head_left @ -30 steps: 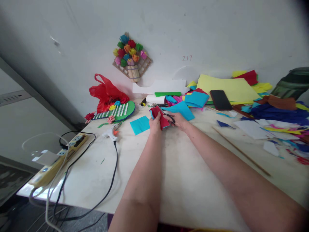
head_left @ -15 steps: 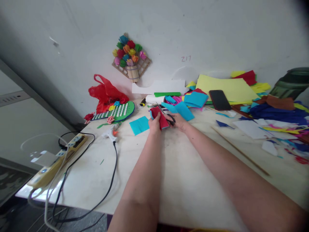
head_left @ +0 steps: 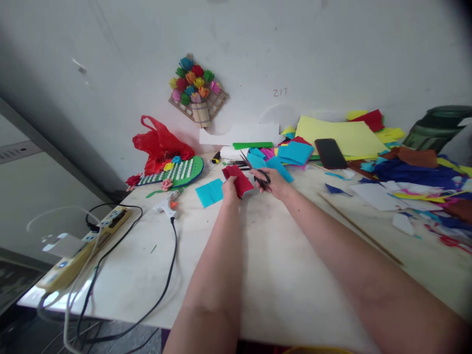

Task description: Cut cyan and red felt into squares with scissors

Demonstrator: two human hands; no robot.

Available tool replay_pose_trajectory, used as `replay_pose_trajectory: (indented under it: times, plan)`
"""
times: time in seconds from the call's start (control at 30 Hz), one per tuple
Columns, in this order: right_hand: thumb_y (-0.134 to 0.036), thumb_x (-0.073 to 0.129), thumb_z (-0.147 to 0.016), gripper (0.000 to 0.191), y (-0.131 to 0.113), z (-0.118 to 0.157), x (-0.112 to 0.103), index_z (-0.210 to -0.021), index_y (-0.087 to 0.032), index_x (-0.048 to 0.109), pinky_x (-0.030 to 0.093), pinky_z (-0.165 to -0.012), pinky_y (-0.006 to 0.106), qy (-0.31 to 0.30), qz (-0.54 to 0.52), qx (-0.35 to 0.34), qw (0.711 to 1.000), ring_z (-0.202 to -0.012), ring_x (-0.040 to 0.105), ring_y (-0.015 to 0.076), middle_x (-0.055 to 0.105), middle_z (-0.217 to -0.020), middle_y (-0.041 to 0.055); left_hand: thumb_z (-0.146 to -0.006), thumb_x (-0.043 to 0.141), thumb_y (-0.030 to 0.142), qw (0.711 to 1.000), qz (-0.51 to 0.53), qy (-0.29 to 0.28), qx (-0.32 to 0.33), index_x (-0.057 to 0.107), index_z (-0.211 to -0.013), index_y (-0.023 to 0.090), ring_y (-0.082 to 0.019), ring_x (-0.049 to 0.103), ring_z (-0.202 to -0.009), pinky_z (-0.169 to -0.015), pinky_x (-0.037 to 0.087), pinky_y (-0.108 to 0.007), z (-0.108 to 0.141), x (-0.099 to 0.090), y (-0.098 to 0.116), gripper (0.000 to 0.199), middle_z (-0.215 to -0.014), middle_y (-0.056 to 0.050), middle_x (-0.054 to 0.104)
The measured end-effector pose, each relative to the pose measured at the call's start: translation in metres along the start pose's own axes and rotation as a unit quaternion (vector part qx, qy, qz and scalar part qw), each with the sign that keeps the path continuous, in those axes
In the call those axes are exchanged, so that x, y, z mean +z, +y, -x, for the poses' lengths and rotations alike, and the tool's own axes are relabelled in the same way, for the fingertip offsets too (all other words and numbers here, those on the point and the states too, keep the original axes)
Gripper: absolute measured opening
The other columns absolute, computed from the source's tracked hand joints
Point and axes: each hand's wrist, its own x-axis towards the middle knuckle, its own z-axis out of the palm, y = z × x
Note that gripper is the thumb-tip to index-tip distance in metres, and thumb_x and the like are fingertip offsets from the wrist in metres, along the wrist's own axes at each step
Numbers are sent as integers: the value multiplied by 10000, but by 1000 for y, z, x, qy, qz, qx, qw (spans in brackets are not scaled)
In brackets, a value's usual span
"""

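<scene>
My left hand (head_left: pixel 230 189) pinches a red piece of paper (head_left: pixel 241 182) above the table's middle. Black-handled scissors (head_left: pixel 262 179) are in my right hand (head_left: pixel 275 182), their blades pointing up and away to the left, just right of the red paper and apart from it. Flat on the table beside my left hand lies a blue paper square (head_left: pixel 209 192). More blue paper (head_left: pixel 280 168) is behind my right hand, partly hidden by it.
A glue gun (head_left: pixel 167 205) with a black cord and a power strip (head_left: pixel 84 250) are on the left. Behind stand a red plastic bag (head_left: pixel 158 145) and a green board (head_left: pixel 197 169). On the right lie a phone (head_left: pixel 331 153), a thin stick (head_left: pixel 361 228) and coloured scraps (head_left: pixel 405 169).
The scissors have come away from the red paper, which my left hand has shifted slightly left. The blue sheet that showed behind the red one is no longer visible there.
</scene>
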Motion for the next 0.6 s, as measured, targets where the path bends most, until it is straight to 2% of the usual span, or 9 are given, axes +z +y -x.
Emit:
replay_pose_trajectory:
  times: [0.13,0.23,0.4,0.5,0.6]
  plan:
    - [-391,687,-679,251,-10,1,-6,-713,-166,581,276,-284,179,37,61,-35,997,-337,475,78,550,-485,-18,-686,575,117,999,-37,8,-11,602,-879,130,-177,654,-654,-627,532,-276,2,-5,7,195,-650,-35,646]
    - [-360,716,-647,239,-27,7,-10,-699,-154,606,329,-307,174,81,102,-59,990,-346,472,70,555,-480,-16,-651,649,113,997,-63,-28,-21,607,-849,119,-194,655,-637,-643,546,-339,5,-11,12,203,-680,-56,660]
    - [-362,718,-630,284,-52,22,-20,-782,-131,653,376,-315,177,135,78,-118,981,-349,465,68,553,-486,-26,-584,736,106,996,-69,-50,-9,622,-812,112,-209,662,-658,-674,552,-363,9,-15,15,255,-702,-72,678]
    - [-388,708,-627,322,-53,24,-36,-811,-128,667,421,-351,199,190,105,-122,968,-379,482,86,537,-483,-29,-571,750,105,997,-42,-53,22,632,-787,111,-203,666,-670,-674,554,-332,8,-16,16,246,-712,-68,686]
    - [-445,662,-657,372,-42,20,-55,-870,-139,680,478,-448,246,229,240,-101,938,-485,556,137,585,-550,0,-583,751,116,998,10,-36,55,637,-781,118,-187,667,-672,-660,553,-296,7,-17,18,228,-739,-60,691]
